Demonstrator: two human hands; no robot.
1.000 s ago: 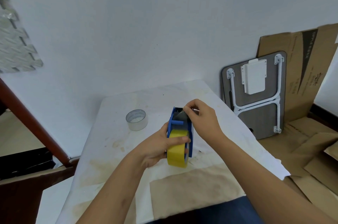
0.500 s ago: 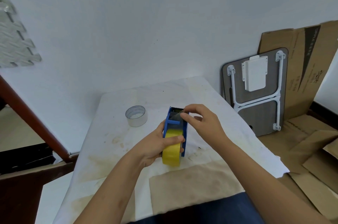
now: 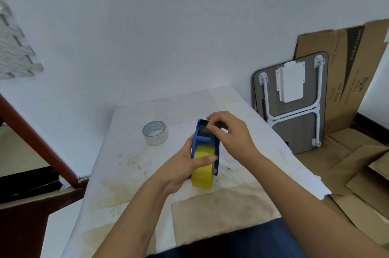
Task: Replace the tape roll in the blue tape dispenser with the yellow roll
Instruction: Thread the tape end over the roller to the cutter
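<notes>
The blue tape dispenser is held upright over the middle of the table, with the yellow roll seated in its near end. My left hand wraps around the dispenser's left side, thumb pressed across the yellow roll. My right hand pinches at the dispenser's far end by the toothed cutter, fingertips on the tape strip there. A clear tape roll stands on the table to the left, apart from both hands.
The table has a stained white cover and a beige cloth patch near me. A folded lap desk and flattened cardboard lean on the wall at right. A dark red rail runs at left.
My right hand's fingers shifted slightly along the dispenser's cutter end. The left hand keeps its hold; the camera view drifted a little.
</notes>
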